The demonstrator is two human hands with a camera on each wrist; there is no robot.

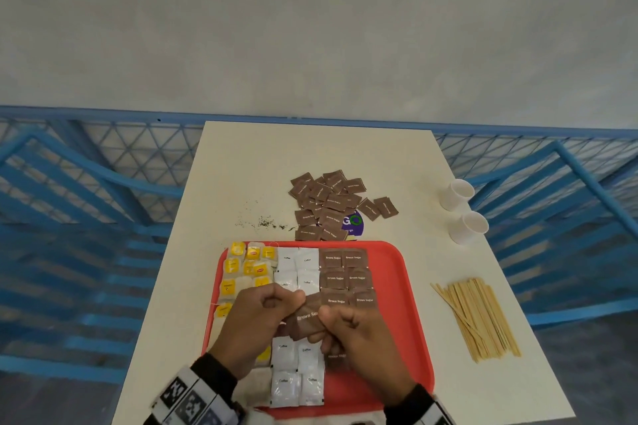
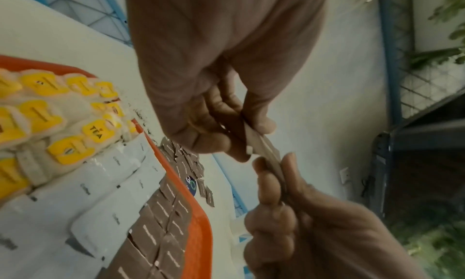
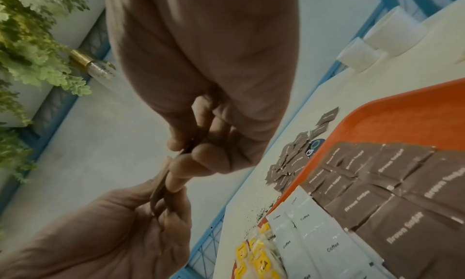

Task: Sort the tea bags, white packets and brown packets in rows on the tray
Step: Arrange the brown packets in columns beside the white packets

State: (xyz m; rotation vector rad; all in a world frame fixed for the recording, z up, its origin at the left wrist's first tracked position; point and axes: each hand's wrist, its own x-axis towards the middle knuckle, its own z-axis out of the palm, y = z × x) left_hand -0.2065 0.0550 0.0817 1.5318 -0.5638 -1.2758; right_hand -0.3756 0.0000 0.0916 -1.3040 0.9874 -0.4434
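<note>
Right of the brown packet rows (image 1: 347,278), the red tray (image 1: 407,328) lay bare to its rim. Behind the tray, a loose brown packet heap (image 1: 328,205) and spilled tea grains (image 1: 264,222) crowded the table (image 1: 248,166). Right of the tray, stirrer sticks (image 1: 478,317) and two paper cups (image 1: 462,210) stood in the way.

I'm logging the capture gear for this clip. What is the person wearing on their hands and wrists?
Both the left hand and the right hand are bare, without gloves. Each wrist has a dark cuff with a white band behind it; the left band carries black-and-white square marker patterns. No cables are visible.
</note>
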